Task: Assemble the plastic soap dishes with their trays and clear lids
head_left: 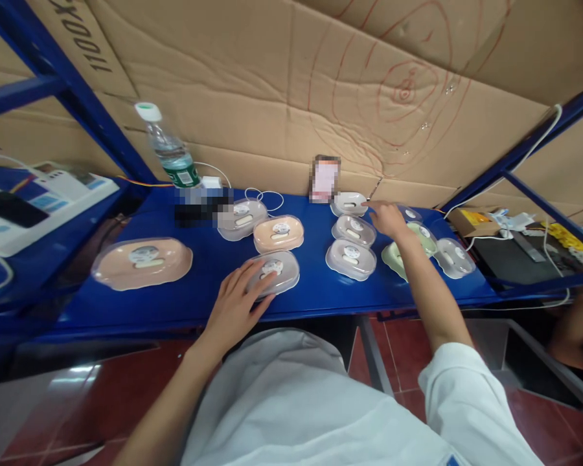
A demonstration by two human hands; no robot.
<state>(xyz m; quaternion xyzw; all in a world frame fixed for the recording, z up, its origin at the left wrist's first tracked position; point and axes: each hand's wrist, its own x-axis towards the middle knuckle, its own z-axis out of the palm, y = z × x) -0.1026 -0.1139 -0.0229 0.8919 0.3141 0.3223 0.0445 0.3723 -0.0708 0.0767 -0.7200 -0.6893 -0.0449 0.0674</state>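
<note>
Several oval plastic soap boxes lie on a blue shelf (315,291). My left hand (238,301) rests flat on a clear-lidded grey box (279,272) near the front edge. My right hand (387,219) reaches to the back, with its index finger touching a white box (348,202). Below that white box sit two clear boxes (354,230) (350,259). A green box (420,243) lies partly under my right forearm. A peach box (278,233) and a grey one (241,219) are in the middle.
A large peach box (142,262) lies at the left. A water bottle (171,152) stands at the back beside white chargers and cables. Cardboard lines the wall. Blue shelf posts frame both sides. Another person's arm (576,323) shows at far right.
</note>
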